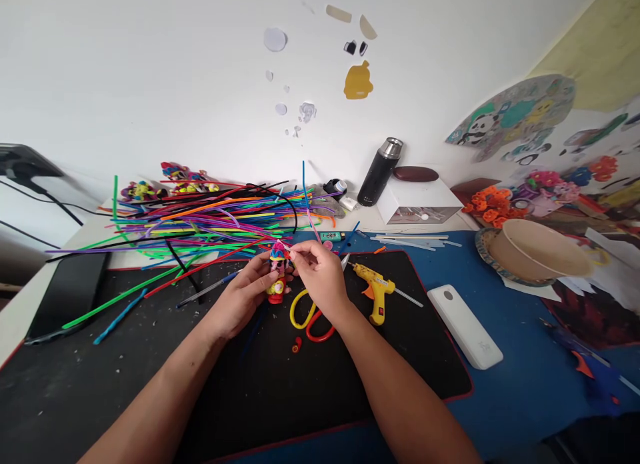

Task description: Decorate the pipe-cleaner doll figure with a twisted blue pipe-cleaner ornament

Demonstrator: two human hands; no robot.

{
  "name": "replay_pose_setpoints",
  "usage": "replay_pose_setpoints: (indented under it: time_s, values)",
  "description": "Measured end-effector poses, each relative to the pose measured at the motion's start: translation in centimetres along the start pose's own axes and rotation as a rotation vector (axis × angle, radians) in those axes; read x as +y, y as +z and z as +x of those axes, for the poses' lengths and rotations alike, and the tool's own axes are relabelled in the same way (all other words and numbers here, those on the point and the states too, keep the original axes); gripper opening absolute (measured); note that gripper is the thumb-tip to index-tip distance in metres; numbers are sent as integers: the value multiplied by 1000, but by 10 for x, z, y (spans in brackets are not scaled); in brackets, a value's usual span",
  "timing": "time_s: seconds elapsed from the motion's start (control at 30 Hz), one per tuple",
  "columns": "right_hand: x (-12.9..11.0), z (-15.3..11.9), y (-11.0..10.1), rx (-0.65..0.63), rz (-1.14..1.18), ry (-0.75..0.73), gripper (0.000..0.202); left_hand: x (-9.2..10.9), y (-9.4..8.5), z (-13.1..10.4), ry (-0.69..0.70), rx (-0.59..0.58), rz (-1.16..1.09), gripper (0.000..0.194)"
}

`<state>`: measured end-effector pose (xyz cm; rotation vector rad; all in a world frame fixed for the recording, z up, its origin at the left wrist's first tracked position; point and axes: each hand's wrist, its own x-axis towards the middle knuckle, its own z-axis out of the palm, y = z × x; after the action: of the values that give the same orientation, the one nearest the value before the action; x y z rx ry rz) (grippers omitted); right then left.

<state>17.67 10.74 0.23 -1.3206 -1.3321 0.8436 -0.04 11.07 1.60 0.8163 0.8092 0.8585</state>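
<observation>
Upside down in my left hand (249,292) is a small colourful pipe-cleaner doll (277,287), its yellow and red part lowest and its pink and blue part on top. The left fingers wrap its sides. My right hand (320,274) pinches at the doll's top, where a thin pale-pink pipe cleaner (314,225) seems to run up from behind the fingers; the pinched spot is mostly hidden. Beneath the right wrist lie scissors with yellow and red handles (320,334), partly covered. A yellow hot glue gun (379,292) rests just right of that hand.
A big heap of coloured pipe cleaners (220,217) spreads across the back left, with more finished dolls (187,177) behind it. A black thermos (380,174), a white box (417,201), glue sticks (415,241), a white power bank (465,327) and a bowl (545,251) stand rightward. A black tablet (67,294) lies left.
</observation>
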Motion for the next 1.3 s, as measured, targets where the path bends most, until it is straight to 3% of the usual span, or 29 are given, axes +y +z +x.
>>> replay_pose_setpoints:
  time_s: [0.2,0.4,1.07,1.3]
  values:
    - [-4,0,-2,34,-81,-20,13,-1,-1,0,-12,63,-15,56]
    - [-3,0,-3,46,-106,-52,14,-2,-2,0,-10,13,14,56]
    - [8,0,-3,-46,5,-34,13,-9,-9,2,49,51,159,68]
    - [9,1,-6,-67,3,-68,18,-12,-14,4,107,-44,346,76]
